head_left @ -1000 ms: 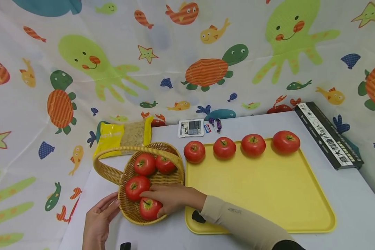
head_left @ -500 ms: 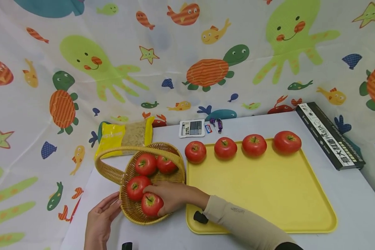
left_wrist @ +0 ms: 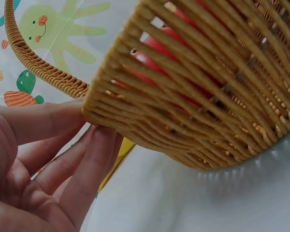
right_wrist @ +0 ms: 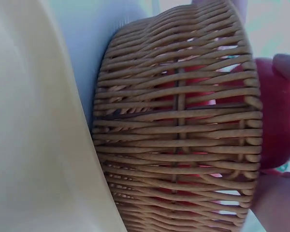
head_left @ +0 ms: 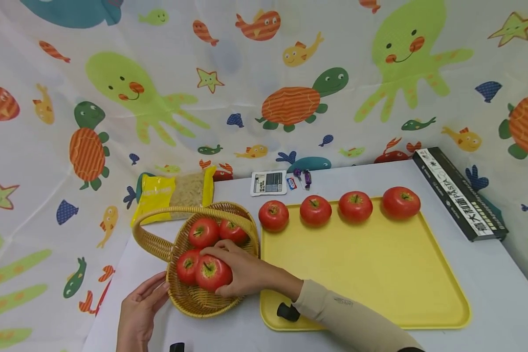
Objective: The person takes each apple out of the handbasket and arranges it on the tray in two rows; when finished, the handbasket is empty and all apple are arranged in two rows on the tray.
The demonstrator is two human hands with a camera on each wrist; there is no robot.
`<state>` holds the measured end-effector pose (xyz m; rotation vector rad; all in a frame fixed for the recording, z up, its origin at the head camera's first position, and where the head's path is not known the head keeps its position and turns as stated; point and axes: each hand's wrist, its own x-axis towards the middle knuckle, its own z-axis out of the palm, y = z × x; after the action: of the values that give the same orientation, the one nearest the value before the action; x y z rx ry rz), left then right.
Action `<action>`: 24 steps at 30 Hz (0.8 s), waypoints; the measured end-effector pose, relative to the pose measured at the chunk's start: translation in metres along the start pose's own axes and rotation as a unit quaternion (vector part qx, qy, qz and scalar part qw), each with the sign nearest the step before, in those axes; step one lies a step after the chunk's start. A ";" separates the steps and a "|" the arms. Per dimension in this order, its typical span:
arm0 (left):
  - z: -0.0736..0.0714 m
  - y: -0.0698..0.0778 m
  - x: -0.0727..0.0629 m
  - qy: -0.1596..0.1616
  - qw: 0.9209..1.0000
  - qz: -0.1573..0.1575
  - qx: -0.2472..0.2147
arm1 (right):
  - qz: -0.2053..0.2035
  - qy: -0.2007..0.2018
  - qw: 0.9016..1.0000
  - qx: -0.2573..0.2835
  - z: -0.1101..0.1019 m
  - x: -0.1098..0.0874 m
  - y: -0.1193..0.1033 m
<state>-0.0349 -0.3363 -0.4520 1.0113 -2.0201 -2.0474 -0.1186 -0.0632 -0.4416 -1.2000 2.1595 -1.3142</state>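
Note:
My right hand (head_left: 248,271) grips a red apple (head_left: 213,273) between fingers and thumb, over the wicker basket (head_left: 215,309). In the right wrist view that apple (right_wrist: 278,116) shows above the basket rim. Three other apples sit in the basket: one at the back left (head_left: 204,231), one at the back right (head_left: 233,231) and one at the left (head_left: 187,267), partly hidden by the held apple. My left hand (head_left: 141,305) pinches the basket's left rim with its fingertips, as the left wrist view shows at the basket edge (left_wrist: 150,116).
Right of the basket lies a yellow tray (head_left: 356,274), with several apples (head_left: 315,211) along its far edge. Behind are a yellow bag (head_left: 176,193), a white packet (head_left: 268,183) and small purple wrapped items (head_left: 307,179). A black pasta box (head_left: 459,193) lies far right.
The apple in my right hand has risen from the front of the basket and moved slightly back, now overlapping the left apple. My left hand stays at the rim.

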 end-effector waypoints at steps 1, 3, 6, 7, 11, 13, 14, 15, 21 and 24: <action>0.000 0.000 0.000 0.000 1.000 -0.001 0.002 | -0.005 0.007 1.000 -0.002 -0.001 -0.002 -0.001; -0.001 0.000 0.000 0.001 1.000 -0.003 0.007 | -0.017 0.020 1.000 -0.007 -0.003 -0.007 -0.004; -0.001 -0.001 0.000 -0.001 1.000 -0.002 0.006 | -0.036 0.027 0.999 -0.006 -0.011 -0.019 -0.012; -0.001 -0.001 0.000 -0.002 1.000 -0.002 0.006 | -0.042 0.026 0.999 0.001 -0.015 -0.025 -0.015; -0.001 -0.001 0.000 -0.003 1.000 -0.003 0.008 | -0.053 0.021 0.998 0.033 -0.034 -0.057 -0.021; -0.001 -0.001 0.000 -0.003 1.000 -0.006 0.013 | -0.049 0.027 0.997 0.054 -0.046 -0.076 -0.020; -0.001 -0.001 0.000 -0.002 1.000 -0.007 0.016 | -0.045 0.035 0.997 0.058 -0.052 -0.085 -0.020; -0.001 -0.001 0.000 -0.002 1.000 -0.008 0.019 | -0.039 0.046 0.996 0.067 -0.058 -0.093 -0.018; -0.002 -0.002 0.003 0.003 1.000 -0.007 0.025 | 0.020 0.151 0.984 0.091 -0.087 -0.123 0.002; -0.001 -0.003 0.003 0.001 1.000 -0.007 0.022 | 0.065 0.200 0.974 0.081 -0.091 -0.125 0.016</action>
<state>-0.0359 -0.3386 -0.4555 1.0379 -2.0714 -2.0158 -0.1123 0.0913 -0.4246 -0.7654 2.2904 -1.7539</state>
